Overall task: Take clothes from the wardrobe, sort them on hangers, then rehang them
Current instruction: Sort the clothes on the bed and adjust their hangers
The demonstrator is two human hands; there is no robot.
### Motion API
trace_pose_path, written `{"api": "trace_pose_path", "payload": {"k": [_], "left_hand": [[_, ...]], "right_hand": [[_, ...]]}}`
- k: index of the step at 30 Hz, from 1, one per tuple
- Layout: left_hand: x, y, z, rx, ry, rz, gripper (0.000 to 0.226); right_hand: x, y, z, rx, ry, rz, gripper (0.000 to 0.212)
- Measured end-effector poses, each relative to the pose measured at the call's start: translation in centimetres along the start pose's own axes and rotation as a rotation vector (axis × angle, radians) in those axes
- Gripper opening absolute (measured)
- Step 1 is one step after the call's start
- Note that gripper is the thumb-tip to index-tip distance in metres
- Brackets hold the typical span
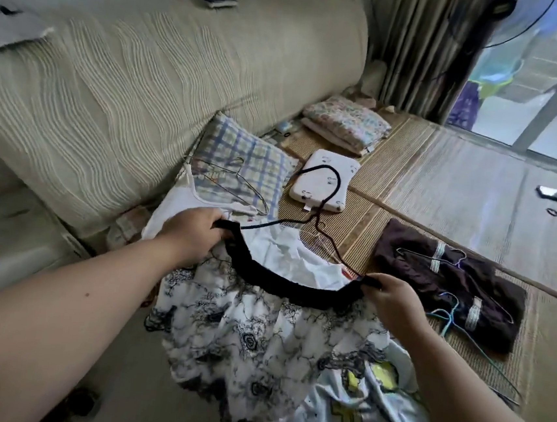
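A black-and-white patterned garment hangs in front of the person, low in the middle of the view, with its black band sagging in a curve between the two hands. The left hand grips the band's left end with curled fingers, and the right hand pinches the right end. A black hanger lies just behind. Its arms run down to the two ends of the band, near each hand, and its hook rests over a white pad. Whether the arms sit inside the band cannot be told. A white cloth shows behind the band. Below the patterned garment lies a pale cloth with yellow print. To the left, a wire hanger rests on a plaid pillow, which leans against a large ribbed beige cushion. To the right, a dark garment lies flat on the woven mat with a thin wire hanger on top. A blue-green hanger lies at its near edge. A folded floral blanket sits farther back on the mat, beyond the pad, near a striped curtain. Small dark items lie on the mat at the far right, too blurred to name.
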State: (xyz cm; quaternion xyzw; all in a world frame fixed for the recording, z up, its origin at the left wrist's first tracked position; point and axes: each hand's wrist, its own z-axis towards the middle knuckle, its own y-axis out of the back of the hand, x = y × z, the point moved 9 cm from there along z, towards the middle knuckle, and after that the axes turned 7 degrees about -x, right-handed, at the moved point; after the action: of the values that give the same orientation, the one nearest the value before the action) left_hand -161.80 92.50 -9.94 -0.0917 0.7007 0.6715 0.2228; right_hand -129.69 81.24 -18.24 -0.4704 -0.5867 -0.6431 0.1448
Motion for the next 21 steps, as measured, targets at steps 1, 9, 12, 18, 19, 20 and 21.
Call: {"api": "trace_pose_path", "payload": {"k": [1,9,12,18,19,20,21], "left_hand": [[0.3,-1.0,2.1,0.02,-0.004,-0.005,0.013],[3.7,-14.7,18.0,0.257,-0.004,0.05,0.009],[5.5,-20.3,22.0,0.339,0.022,0.098,0.013],[7.5,-28.4,26.7,0.419,0.005,0.188,0.019],[7.9,-29.4,27.1,0.417,0.006,0.187,0.024],[8.3,-30.3,27.3,0.417,0.007,0.18,0.031],[8.7,-31.1,27.3,0.423,0.011,0.174,0.041]], "right_hand": [[-0.4,-0.6,1.5,-0.01,-0.027,0.014,0.011],[-7.4,-7.3,15.2,-0.051,-0.227,-0.13,0.011],[-10.8,-10.6,19.1,0.006,-0.304,-0.217,0.015],[-17.4,-16.2,23.7,0.036,-0.433,-0.302,0.026],[-18.1,-16.8,24.1,0.015,-0.451,-0.296,0.027],[-18.8,-17.4,24.4,-0.003,-0.462,-0.3,0.029],[-19.3,-17.9,24.5,-0.021,-0.473,-0.305,0.031]]}}
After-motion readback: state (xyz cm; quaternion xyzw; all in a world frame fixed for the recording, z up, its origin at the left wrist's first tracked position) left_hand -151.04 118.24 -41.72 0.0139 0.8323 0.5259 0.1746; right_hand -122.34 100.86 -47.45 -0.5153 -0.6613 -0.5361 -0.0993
